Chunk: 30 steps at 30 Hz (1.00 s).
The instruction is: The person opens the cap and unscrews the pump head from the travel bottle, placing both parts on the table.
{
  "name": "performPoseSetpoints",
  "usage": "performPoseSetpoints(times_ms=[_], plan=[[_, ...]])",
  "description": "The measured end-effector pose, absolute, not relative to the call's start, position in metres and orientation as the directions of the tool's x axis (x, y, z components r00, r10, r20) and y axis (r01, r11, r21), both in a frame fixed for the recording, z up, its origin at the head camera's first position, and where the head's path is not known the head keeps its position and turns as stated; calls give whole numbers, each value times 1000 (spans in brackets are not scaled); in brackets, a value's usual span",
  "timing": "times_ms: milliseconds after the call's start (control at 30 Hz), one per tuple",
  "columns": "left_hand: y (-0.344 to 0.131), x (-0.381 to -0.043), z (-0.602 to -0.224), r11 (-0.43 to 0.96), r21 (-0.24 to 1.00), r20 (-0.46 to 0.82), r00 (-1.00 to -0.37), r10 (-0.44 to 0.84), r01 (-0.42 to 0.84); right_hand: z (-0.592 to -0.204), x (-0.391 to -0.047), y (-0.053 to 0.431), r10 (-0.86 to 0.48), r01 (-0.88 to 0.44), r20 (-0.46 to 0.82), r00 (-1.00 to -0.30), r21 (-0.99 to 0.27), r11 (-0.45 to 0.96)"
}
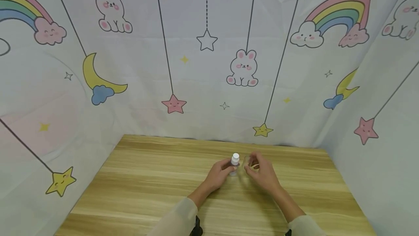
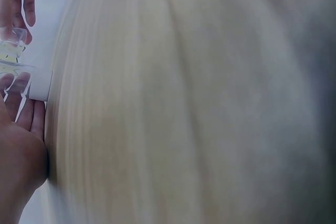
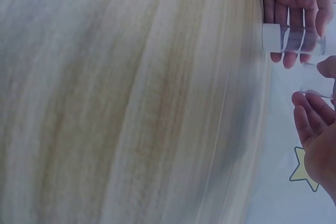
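Observation:
A small bottle (image 1: 234,162) with a white top and a partly see-through body stands upright near the middle of the table. My left hand (image 1: 218,174) grips it from the left, thumb in front. In the right wrist view, fingers show through the clear part of the bottle, above its white base (image 3: 271,38). Just to the right, my right hand (image 1: 264,172) pinches a clear, cup-shaped cap (image 1: 247,161) between thumb and fingers. The cap is raised off the table beside the bottle; in the head view a small gap separates them.
The wood-grain table (image 1: 157,178) reaches back to a white curtain (image 1: 203,123) printed with rabbits, stars and rainbows. Curtain also hangs along the left and right sides. Dark straps (image 1: 196,227) show at the sleeve cuffs.

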<state>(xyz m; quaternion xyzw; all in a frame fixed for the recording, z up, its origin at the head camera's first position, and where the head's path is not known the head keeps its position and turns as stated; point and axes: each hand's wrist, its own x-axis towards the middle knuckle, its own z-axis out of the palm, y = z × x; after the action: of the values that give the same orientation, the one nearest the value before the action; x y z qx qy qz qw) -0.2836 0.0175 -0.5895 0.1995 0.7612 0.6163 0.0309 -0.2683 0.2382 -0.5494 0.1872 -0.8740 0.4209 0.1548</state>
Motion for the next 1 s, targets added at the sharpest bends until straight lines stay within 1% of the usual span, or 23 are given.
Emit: performPoseSetpoints(times_ms=[1000], plan=[[17,-281,-589,140,951,214,-914,345,275,-556,-269,239,-216,-415,362,-907,-681,603]])
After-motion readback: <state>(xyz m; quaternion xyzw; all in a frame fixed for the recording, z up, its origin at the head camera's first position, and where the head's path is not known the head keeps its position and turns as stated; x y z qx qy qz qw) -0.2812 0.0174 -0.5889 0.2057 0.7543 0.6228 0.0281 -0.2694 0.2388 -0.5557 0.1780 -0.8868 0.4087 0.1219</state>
